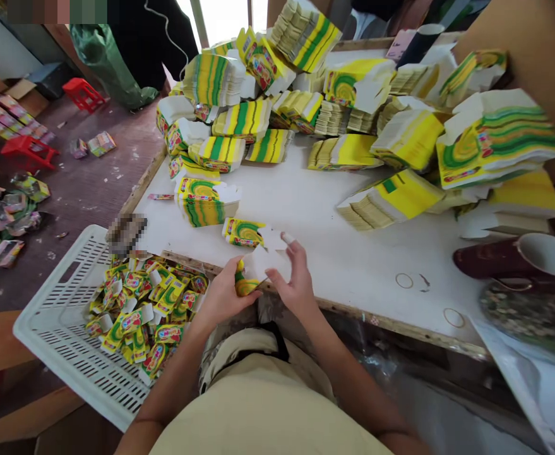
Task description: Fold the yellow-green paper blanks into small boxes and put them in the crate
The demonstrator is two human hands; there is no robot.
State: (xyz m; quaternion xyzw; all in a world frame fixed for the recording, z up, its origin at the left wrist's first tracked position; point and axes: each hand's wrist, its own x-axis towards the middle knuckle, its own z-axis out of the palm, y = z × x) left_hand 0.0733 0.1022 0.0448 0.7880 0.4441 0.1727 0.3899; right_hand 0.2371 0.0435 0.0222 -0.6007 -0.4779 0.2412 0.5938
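Observation:
My left hand (226, 292) is closed around a small yellow and green carton (247, 278), whose white inner flaps stand up. At its right side is my right hand (297, 278), thumb at the white flap and fingers stretched apart from it. A pale covering shows on one right fingertip. Just beyond my hands, another small carton (244, 232) lies on the white tabletop (286, 189), its white flap towards my right hand. Behind that stands a bundle of flattened cartons (204, 205).
Several stacks of flattened cartons (403, 139) cover the table's far side. A white plastic basket (52, 316) at my left holds many folded cartons (168, 297). A dark mug (490, 260) lies at the right, near rubber bands (404, 280). Red stools (83, 93) stand on the floor.

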